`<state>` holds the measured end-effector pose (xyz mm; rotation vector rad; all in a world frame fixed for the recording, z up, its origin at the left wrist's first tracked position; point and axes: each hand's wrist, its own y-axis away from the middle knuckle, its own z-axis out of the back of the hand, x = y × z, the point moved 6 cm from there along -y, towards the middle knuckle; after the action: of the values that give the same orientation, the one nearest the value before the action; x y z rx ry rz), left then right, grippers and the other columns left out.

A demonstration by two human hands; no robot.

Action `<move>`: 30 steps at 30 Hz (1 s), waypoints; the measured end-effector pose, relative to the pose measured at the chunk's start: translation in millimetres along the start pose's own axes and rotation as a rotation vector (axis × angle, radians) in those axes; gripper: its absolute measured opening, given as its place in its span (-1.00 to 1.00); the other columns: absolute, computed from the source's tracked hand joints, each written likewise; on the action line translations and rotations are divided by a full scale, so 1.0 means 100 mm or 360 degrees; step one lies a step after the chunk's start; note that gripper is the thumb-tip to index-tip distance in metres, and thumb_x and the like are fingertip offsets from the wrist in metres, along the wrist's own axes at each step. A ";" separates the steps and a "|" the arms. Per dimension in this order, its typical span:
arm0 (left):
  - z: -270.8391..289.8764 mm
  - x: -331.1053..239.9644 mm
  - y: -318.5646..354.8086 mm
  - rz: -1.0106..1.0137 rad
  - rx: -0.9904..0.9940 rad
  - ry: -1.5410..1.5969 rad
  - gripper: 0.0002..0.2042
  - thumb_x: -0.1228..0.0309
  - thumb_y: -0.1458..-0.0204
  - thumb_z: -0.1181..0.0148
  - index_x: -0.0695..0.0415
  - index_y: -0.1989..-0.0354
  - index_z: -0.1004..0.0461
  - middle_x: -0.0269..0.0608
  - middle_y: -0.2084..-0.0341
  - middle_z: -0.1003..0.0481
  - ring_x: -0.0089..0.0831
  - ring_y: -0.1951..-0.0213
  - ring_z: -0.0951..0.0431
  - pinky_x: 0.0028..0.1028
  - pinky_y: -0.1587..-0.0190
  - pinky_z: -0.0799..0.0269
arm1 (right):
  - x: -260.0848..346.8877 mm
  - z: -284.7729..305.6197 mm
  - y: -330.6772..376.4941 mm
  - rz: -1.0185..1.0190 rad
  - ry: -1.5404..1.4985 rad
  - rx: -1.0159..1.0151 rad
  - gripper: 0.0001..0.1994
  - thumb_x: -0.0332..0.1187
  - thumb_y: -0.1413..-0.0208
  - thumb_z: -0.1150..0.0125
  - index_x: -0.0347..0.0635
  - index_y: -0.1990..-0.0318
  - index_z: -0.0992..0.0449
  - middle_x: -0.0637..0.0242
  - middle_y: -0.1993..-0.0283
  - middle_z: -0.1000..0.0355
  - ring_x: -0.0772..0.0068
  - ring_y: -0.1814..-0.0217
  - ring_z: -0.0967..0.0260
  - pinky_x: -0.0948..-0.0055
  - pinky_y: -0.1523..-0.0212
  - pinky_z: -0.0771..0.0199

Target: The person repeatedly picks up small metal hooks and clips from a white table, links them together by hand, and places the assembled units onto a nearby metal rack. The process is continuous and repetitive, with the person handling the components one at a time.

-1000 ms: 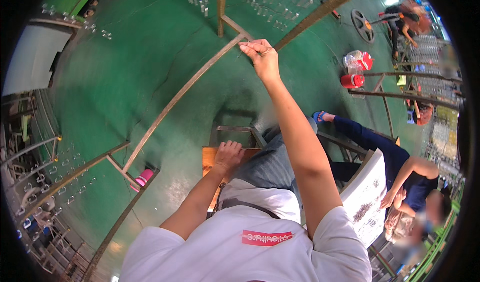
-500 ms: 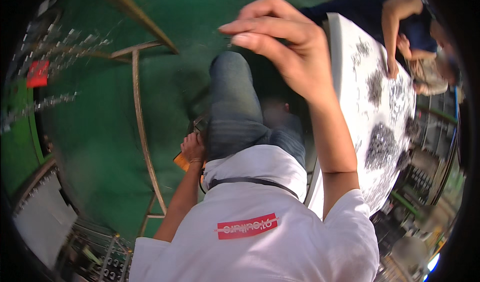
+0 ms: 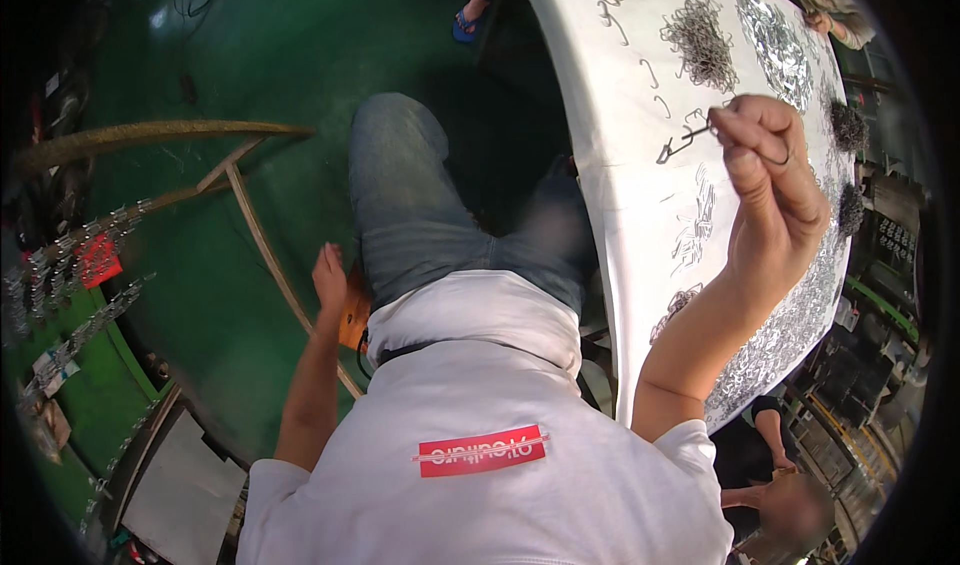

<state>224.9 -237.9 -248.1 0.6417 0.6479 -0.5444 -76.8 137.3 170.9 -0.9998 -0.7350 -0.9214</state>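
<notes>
Left hand hung beside the orange stool, edge-on; couldn't tell if it held anything. Right hand had swung from the metal frame to over the table, so handling had shifted tableside. Thumb and fingertips apparently pinched a dark wire hook, above the table, nearer its left edge.

Surface and room, left to right: green machine, grey panel, green floor. On the white-topped table: dark hook heap toward far edge, shiny pile beside it, dark bundles along right edge. Co-worker's arm beyond near right corner.
</notes>
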 end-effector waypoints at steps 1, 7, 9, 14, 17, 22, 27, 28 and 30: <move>0.01 -0.28 -0.13 -0.0122 -0.0016 -0.0029 -0.64 0.24 -0.30 0.14 0.28 0.19 -0.51 -0.08 0.35 -0.58 -0.34 0.33 -0.57 -0.41 0.21 -0.45 | -0.04 0.10 0.04 -0.0031 -0.0009 -0.0052 -0.82 -0.53 0.11 -0.33 -0.31 0.29 -0.66 0.32 0.29 -0.44 0.54 0.28 -0.34 0.59 0.29 -0.31; -0.39 -2.33 -0.44 -0.0615 0.0179 0.0400 -0.73 0.26 -0.29 0.08 0.15 0.11 -0.52 -0.34 0.28 -0.56 -0.64 0.27 -0.49 -0.60 0.25 -0.37 | -0.24 0.43 0.22 -0.0225 -0.0035 0.0118 -0.80 -0.48 0.12 -0.38 -0.22 0.26 -0.68 0.35 0.30 -0.43 0.51 0.28 -0.38 0.55 0.27 -0.39; -0.67 -2.96 -0.27 -0.0788 0.0351 0.0543 -0.74 0.29 -0.29 0.07 0.17 0.12 -0.52 -0.32 0.28 -0.56 -0.63 0.27 -0.49 -0.61 0.24 -0.36 | -0.32 0.48 0.28 -0.0327 -0.0088 0.0130 -0.81 -0.46 0.10 -0.38 -0.19 0.26 -0.68 0.35 0.30 -0.43 0.50 0.27 -0.40 0.54 0.26 -0.40; -1.12 -4.28 0.47 -0.1037 0.0790 0.0542 -0.84 0.51 -0.12 -0.09 0.24 0.15 -0.51 -0.15 0.26 -0.56 -0.39 0.22 -0.54 -0.45 0.11 -0.44 | -0.45 0.56 0.27 -0.0476 -0.0149 0.0138 -0.81 -0.44 0.09 -0.38 -0.10 0.24 -0.68 0.33 0.30 -0.44 0.47 0.27 -0.42 0.50 0.27 -0.43; -1.06 -5.09 0.86 -0.1813 0.0973 0.0444 -0.62 0.49 0.13 -0.32 0.18 0.05 -0.51 -0.11 0.07 -0.48 -0.19 -0.02 -0.42 -0.30 -0.06 -0.36 | -0.51 0.58 0.14 -0.0468 -0.0118 0.0075 -0.80 -0.47 0.07 -0.36 -0.09 0.22 -0.68 0.34 0.27 -0.43 0.44 0.25 -0.39 0.49 0.25 -0.40; -1.18 -5.92 0.93 -0.2163 0.1282 0.0491 -0.44 0.40 0.29 -0.48 0.15 -0.01 -0.49 -0.15 -0.01 -0.42 -0.14 -0.12 -0.34 -0.25 -0.10 -0.32 | -0.70 0.62 -0.21 -0.0566 -0.0121 -0.0088 -0.80 -0.48 0.04 -0.33 -0.09 0.21 -0.67 0.31 0.17 -0.41 0.46 0.22 -0.34 0.50 0.26 -0.38; -1.23 -6.52 0.46 -0.2262 0.1159 0.0469 -0.64 0.49 0.28 -0.42 0.16 0.20 -0.57 -0.21 0.08 -0.48 -0.16 -0.02 -0.43 -0.22 -0.05 -0.33 | -0.79 0.54 -0.90 -0.0471 -0.0155 -0.0283 -0.82 -0.51 0.04 -0.35 -0.19 0.23 -0.67 0.35 0.18 -0.38 0.48 0.19 -0.36 0.54 0.21 -0.41; -1.21 -6.60 0.35 -0.2297 0.1107 0.0467 -0.67 0.50 0.28 -0.42 0.16 0.23 -0.57 -0.24 0.12 -0.49 -0.20 0.02 -0.45 -0.24 -0.02 -0.34 | -0.79 0.48 -1.02 -0.0495 -0.0158 -0.0301 -0.82 -0.51 0.04 -0.35 -0.20 0.23 -0.67 0.34 0.19 -0.38 0.47 0.16 -0.36 0.53 0.19 -0.41; -1.14 -6.72 0.10 -0.2318 0.1051 0.0485 -0.70 0.50 0.29 -0.41 0.14 0.27 -0.58 -0.27 0.18 -0.51 -0.24 0.08 -0.48 -0.26 0.02 -0.34 | -0.78 0.32 -1.26 -0.0531 -0.0186 -0.0344 -0.82 -0.52 0.05 -0.34 -0.21 0.23 -0.67 0.34 0.19 -0.37 0.46 0.15 -0.36 0.53 0.18 -0.41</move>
<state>-264.7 21.4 149.3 0.7965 1.2051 -2.1025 -226.5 159.5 162.7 -1.1483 -0.9333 -1.2593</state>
